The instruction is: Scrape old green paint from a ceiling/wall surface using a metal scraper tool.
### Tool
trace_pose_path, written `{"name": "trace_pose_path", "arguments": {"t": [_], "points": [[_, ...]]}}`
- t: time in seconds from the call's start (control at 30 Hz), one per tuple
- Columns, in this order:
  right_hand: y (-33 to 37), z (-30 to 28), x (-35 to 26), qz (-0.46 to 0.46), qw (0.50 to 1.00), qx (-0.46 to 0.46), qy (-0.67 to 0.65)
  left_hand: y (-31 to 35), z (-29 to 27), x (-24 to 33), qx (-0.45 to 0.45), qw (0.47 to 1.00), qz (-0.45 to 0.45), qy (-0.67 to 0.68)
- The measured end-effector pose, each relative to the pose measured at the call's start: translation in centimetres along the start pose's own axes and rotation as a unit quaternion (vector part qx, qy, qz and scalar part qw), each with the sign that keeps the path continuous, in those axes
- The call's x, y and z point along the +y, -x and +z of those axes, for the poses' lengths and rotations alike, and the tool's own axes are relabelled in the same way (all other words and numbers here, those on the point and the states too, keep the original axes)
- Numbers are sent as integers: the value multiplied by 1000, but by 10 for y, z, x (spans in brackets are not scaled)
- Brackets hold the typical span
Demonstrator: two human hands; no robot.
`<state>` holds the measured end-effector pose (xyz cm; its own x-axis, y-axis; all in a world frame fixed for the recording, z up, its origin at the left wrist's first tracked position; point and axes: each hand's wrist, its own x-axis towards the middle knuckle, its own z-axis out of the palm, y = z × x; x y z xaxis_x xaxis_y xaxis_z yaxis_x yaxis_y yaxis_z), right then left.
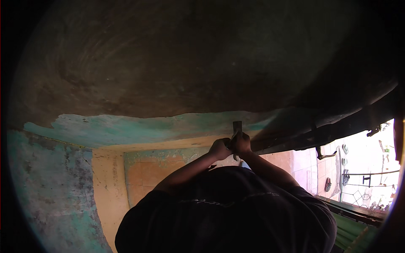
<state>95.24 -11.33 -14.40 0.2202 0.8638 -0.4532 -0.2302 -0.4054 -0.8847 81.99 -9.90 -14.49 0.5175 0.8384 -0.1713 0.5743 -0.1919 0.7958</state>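
Note:
Close in front of my chest, both hands are together on a narrow, flat grey-brown tool (237, 125) that stands upright. Its blunt, squared end sticks up above my fingers, and a short piece shows below them. The exact kind is too dark to tell. My left hand (220, 149) is closed at its left side, and my right hand (242, 144) is wrapped round its middle. Just beyond the tool is a wall, dark brown and smeared above (168, 76), with a worn turquoise band (156, 127) below.
Orange floor tiles (147, 173) lie below the wall. A patchy blue-green wall (55, 181) stands at left. At right, a door handle (326, 153) juts out by a bright doorway, with metal railing (367, 175) beyond. Green cloth (350, 230) hangs at lower right.

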Motion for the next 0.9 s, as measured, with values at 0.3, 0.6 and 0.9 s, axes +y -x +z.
{"name": "trace_pose_path", "arguments": {"t": [0.3, 0.6, 0.9], "points": [[-4, -1, -1, -149, 968, 29, 199, -4, -5, 2, 36, 998, 43, -6], [-8, -3, -4, -296, 902, 54, 309, -11, -20, 19, 24, 999, 35, 8], [-22, -11, 12, -211, 944, 38, 251, -9, -5, 10, 18, 1000, 10, 21]]}}
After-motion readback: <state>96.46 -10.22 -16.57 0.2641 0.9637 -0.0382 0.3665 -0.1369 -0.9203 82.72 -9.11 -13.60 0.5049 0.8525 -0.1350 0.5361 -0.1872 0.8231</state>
